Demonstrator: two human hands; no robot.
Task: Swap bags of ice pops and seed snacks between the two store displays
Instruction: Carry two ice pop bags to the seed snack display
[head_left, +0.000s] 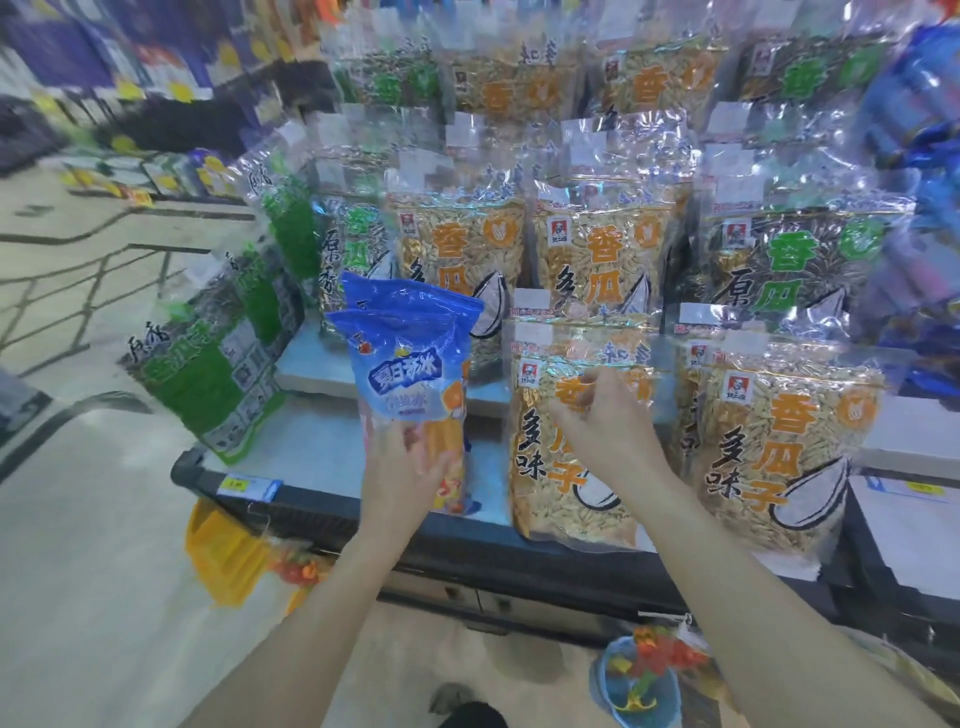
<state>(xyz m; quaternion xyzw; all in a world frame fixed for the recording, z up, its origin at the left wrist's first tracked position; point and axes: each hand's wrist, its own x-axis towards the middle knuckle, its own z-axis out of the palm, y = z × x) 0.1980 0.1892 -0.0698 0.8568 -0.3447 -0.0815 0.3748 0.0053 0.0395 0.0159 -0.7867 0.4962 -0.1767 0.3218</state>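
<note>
My left hand (410, 467) grips the lower part of a blue bag of ice pops (410, 364), holding it upright over the front edge of the seed display shelf (332, 457). A second blue bag seems to sit right behind it. My right hand (608, 415) rests against the front of an orange-lettered seed snack bag (566, 493) standing at the shelf front, fingers curled on its upper part. More orange seed bags (784, 452) and green-lettered seed bags (795, 270) fill the tiers behind.
Green seed bags (208, 374) lean at the display's left end. Yellow price tags (249, 487) sit on the dark shelf edge. A yellow bag (223, 551) hangs low on the left, a blue toy net (644, 680) below right. Blue bags (919, 104) hang at far right.
</note>
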